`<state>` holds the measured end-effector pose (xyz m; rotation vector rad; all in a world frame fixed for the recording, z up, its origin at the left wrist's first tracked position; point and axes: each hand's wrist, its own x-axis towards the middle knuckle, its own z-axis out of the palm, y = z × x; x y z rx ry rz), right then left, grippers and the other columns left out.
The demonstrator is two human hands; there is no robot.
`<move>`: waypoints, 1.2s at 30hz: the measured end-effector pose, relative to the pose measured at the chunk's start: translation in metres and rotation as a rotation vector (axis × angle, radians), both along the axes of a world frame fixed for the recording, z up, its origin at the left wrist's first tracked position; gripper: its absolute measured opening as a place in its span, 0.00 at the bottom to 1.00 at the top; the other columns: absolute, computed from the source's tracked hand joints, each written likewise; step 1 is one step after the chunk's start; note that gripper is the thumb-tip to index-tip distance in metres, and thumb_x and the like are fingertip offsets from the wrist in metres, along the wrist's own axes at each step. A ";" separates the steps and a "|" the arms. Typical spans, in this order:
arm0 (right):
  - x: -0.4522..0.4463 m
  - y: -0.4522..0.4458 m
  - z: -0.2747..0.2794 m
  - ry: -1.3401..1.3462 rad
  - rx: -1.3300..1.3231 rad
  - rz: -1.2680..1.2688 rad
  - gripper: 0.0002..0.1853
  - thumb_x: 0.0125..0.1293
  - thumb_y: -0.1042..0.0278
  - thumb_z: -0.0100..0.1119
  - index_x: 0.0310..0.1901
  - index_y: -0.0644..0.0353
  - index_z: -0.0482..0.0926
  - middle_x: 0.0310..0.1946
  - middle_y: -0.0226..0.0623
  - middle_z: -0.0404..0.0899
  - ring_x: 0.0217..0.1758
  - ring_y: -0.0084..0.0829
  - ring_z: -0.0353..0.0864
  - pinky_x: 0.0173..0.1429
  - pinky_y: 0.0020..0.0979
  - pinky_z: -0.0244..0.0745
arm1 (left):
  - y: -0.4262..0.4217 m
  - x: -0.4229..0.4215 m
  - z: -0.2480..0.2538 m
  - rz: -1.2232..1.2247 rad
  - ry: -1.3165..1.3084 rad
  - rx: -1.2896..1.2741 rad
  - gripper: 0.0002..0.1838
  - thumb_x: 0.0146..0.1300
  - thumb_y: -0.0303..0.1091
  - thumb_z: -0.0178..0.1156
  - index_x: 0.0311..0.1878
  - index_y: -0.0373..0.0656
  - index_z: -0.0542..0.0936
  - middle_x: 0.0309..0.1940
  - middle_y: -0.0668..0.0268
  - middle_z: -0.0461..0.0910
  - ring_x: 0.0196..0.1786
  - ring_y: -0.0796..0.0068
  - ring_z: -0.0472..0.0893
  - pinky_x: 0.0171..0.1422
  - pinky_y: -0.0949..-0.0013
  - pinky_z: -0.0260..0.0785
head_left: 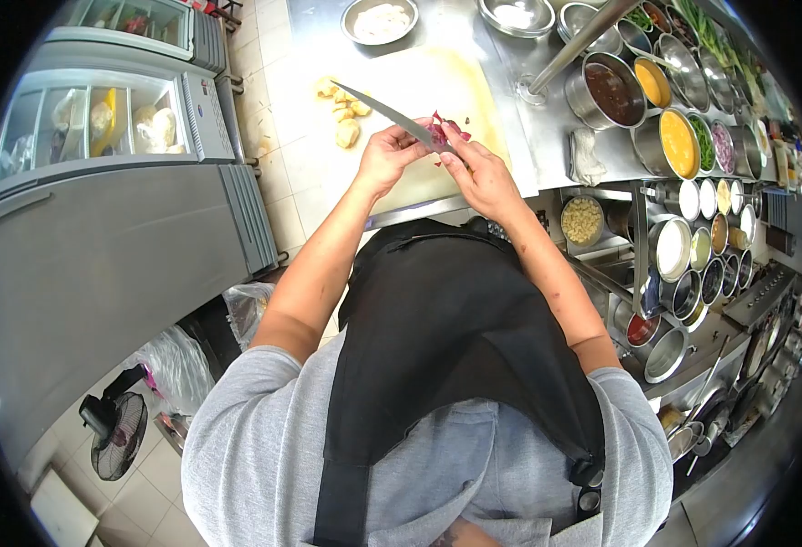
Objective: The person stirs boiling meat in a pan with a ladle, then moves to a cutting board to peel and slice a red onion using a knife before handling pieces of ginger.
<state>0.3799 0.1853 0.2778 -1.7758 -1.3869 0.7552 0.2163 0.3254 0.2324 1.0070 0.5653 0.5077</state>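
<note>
Over the pale cutting board (pixel 410 75), my two hands meet at a knife (pixel 392 114) whose blade points up and to the left. My right hand (pixel 485 180) is closed around its handle end. My left hand (pixel 388 157) is closed just left of it, fingertips partly behind the blade; what they grip is hidden. Dark red-purple pieces, which look like onion (pixel 441 133), lie between the hands by the blade. Several peeled yellowish pieces, perhaps ginger (pixel 347 133), sit at the board's left side.
A metal bowl (pixel 380 20) with pale contents stands beyond the board. To the right are a metal post (pixel 576 53), a folded cloth (pixel 587 157), a pot of dark liquid (pixel 607 90) and a pot of yellow liquid (pixel 679 144). A glass-topped freezer (pixel 100 205) stands at left.
</note>
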 end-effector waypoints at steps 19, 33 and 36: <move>-0.010 0.011 -0.009 -0.095 0.053 -0.121 0.25 0.81 0.48 0.53 0.71 0.51 0.77 0.49 0.52 0.85 0.48 0.48 0.88 0.52 0.44 0.82 | 0.005 -0.001 0.004 -0.022 0.116 0.163 0.24 0.65 0.22 0.71 0.64 0.32 0.80 0.54 0.59 0.87 0.57 0.73 0.85 0.65 0.68 0.78; 0.017 0.019 -0.046 0.672 -0.418 -0.346 0.32 0.83 0.40 0.43 0.50 0.67 0.82 0.32 0.35 0.79 0.16 0.23 0.69 0.21 0.30 0.66 | 0.008 -0.012 0.002 -0.033 -0.064 -0.080 0.33 0.67 0.21 0.68 0.75 0.37 0.71 0.69 0.55 0.76 0.72 0.67 0.76 0.79 0.62 0.66; 0.018 0.019 -0.038 0.511 -0.464 -0.269 0.32 0.83 0.39 0.42 0.56 0.67 0.80 0.37 0.39 0.80 0.16 0.24 0.70 0.22 0.32 0.69 | 0.012 -0.015 -0.004 -0.079 -0.109 -0.137 0.33 0.68 0.22 0.67 0.75 0.37 0.70 0.70 0.55 0.76 0.71 0.65 0.76 0.79 0.60 0.67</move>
